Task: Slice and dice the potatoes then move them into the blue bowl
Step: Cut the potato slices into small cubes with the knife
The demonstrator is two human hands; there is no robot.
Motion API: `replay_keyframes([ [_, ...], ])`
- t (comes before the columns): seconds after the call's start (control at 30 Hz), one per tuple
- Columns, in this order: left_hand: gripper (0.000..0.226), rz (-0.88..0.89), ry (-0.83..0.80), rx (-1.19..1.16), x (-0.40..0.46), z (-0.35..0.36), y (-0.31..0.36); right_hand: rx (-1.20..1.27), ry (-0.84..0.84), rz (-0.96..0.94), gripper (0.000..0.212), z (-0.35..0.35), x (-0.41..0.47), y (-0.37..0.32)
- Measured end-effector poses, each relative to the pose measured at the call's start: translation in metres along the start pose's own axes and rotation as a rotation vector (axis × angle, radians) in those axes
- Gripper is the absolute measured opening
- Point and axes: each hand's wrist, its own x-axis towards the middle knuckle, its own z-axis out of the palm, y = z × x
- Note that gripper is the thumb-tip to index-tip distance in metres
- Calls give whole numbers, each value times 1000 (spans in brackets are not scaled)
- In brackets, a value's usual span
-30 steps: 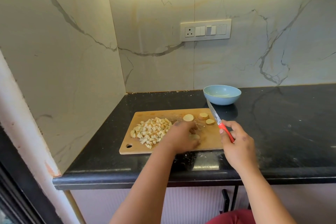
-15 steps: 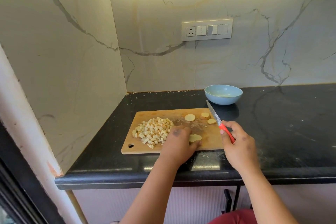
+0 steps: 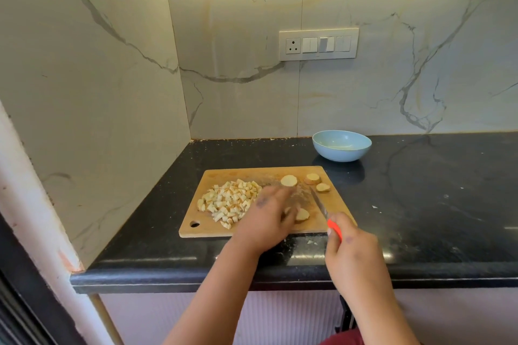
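On the cutting board (image 3: 252, 228), the left hand (image 3: 266, 221) steadies a potato slice (image 3: 302, 215), fingers blurred, grip unclear. Right hand (image 3: 354, 253) grips the knife (image 3: 319, 203). Dicing continues; the blade must next meet that slice.

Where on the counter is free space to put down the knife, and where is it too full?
Free: the black counter right of the cutting board, below the blue bowl. Also bare: the strip between board and back wall. Crowded: the board, with the diced pile, potato slices and both hands.
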Motion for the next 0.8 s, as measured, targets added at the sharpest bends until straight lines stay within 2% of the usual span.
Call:
replay_keyframes([
  [0.07,40,23,230,-48,2,0,-4,-15,-32,-8,12,0,0,-2],
  [0.1,46,-3,258,-73,4,-1,-7,-4,-32,7,12,0,2,-2],
  [0.17,52,-89,206,-91,5,-2,-10,34,-31,38,12,-2,5,-3],
  [0.33,21,-149,310,11,7,3,-23,81,-24,78,14,-4,8,-3],
  [0.43,13,-180,368,71,7,6,-25,80,-48,87,14,-7,7,-5],
  [0.57,35,-89,262,99,5,10,-11,67,-83,109,13,-12,6,-6],
  [0.63,35,-55,158,114,4,12,-9,50,-108,118,13,-14,5,-6],
  [0.73,47,-122,-12,78,-1,13,-15,18,-145,101,11,-16,1,-8],
  [0.8,52,-123,-52,53,-4,12,-17,-6,-165,90,10,-15,-2,-9],
])
